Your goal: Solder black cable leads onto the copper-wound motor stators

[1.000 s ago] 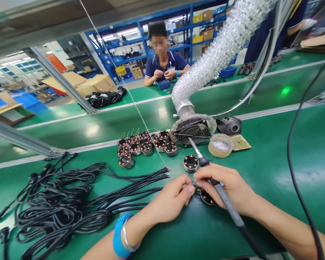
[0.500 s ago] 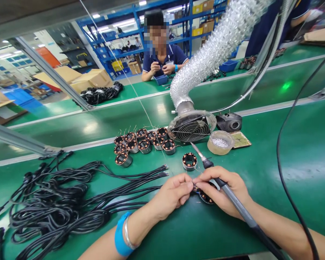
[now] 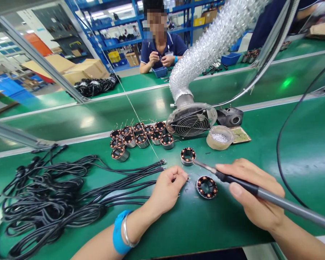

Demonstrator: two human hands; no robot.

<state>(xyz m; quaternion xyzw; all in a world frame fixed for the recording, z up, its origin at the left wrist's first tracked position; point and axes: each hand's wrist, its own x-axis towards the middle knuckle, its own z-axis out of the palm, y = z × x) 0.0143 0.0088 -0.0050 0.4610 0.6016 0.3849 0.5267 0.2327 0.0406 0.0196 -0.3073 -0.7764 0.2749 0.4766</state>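
My right hand [image 3: 256, 195] is closed around a soldering iron [image 3: 233, 180], whose tip points left beside an upright stator [image 3: 188, 156] with copper windings. My left hand [image 3: 169, 187] is closed in a pinch, and a thin wire [image 3: 189, 177] pokes out at its fingertips; the rest of that wire is hidden by the hand. Between the hands, on the green bench, a second stator [image 3: 207, 187] rests untouched. Black cables [image 3: 135, 180] with stripped ends run from the left toward my left hand.
Several stators [image 3: 141, 140] stand grouped behind. A fume fan [image 3: 192, 122] on a silver duct [image 3: 203, 61] stands beside a tub [image 3: 220, 138] of shiny bits, a flat pad [image 3: 241, 135] and a dark holder [image 3: 231, 117]. Coiled cables [image 3: 48, 195] cover the left side. A co-worker [image 3: 162, 50] sits opposite.
My hands have parted. My right hand has moved right, and the iron's tip has swung lower, toward the stator. The near stator, partly covered before, is now fully visible.
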